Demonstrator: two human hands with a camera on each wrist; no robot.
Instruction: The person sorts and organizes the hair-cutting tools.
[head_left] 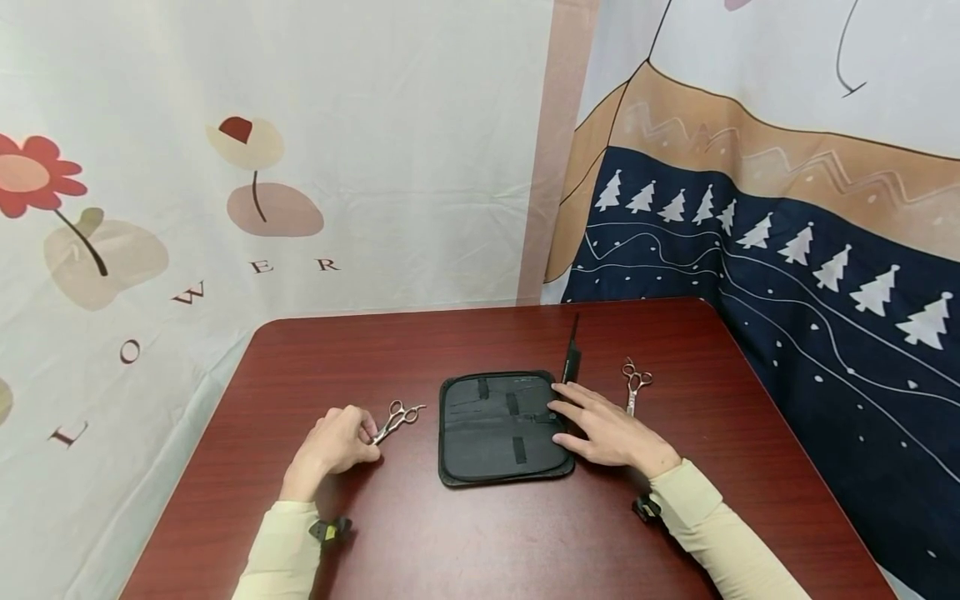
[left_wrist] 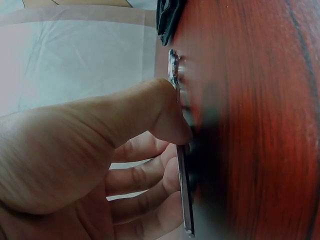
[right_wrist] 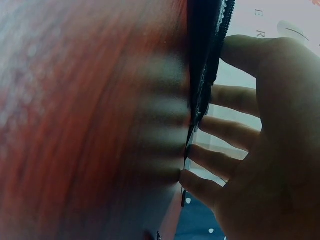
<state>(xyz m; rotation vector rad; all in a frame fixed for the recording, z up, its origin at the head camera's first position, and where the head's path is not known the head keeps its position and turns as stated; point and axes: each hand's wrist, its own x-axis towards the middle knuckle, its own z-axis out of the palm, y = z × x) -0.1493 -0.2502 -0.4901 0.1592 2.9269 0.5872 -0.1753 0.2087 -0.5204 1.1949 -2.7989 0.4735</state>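
Thumb and fingers of the left hand point(head_left: 333, 443) pinch the silver scissors point(head_left: 395, 419) by the blade end, and the finger loops point toward the black case point(head_left: 476, 454). These scissors are between the table's left edge and the case's left edge, low by the wood; I cannot tell if they touch it. To do this part well, I think the pinch should be firm but soft, on the flat sides of the blades and off the sharp edges. The tip sticks out past the fingers, so it should stay turned away from skin.

The case lies flat near the middle of the table point(head_left: 352, 358), with small straps on top. The right hand point(head_left: 603, 427) is spread out, holding nothing tight, with its fingertips at the case's right edge. Light, flat fingers there should help stop the case from sliding.

By the case's far right corner is a black comb point(head_left: 572, 363). More scissors point(head_left: 635, 383) lie past the right hand, toward the table's right edge.
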